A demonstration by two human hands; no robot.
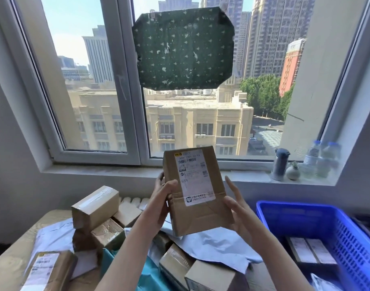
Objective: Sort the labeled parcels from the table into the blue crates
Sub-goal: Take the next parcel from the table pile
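- Parcels (pixel 94 206) awaiting sorting lie heaped on the bench (pixel 12 255), left and near. Leave the heap alone while the label is read.
- Left grip (pixel 158 204): the thumb is curled over the front face of the held packet (pixel 200 219) and the fingers are wrapped behind its left edge. This grip appears to carry the load, so hold it firm.
- Held packet: brown paper wrap, upright, raised clear of the bench at centre, in front of the window sill. Its label (pixel 193 179) faces the viewer. The step in hand is judged to be reading the label to choose a crate. Hold the packet square and steady until the text is legible.
- Right grip (pixel 238 213): the fingers are straight, and one points up, apart from the packet. The thumb and palm rest against the lower right edge. This grip clasps nothing and only steadies. Wrap it round the packet before transfer.
- Blue crate (pixel 295 206): it stands right and near, with sorted parcels (pixel 312 250) lying flat inside. No second crate is in view. Lower the packet in flat, label up, and do not drop it.
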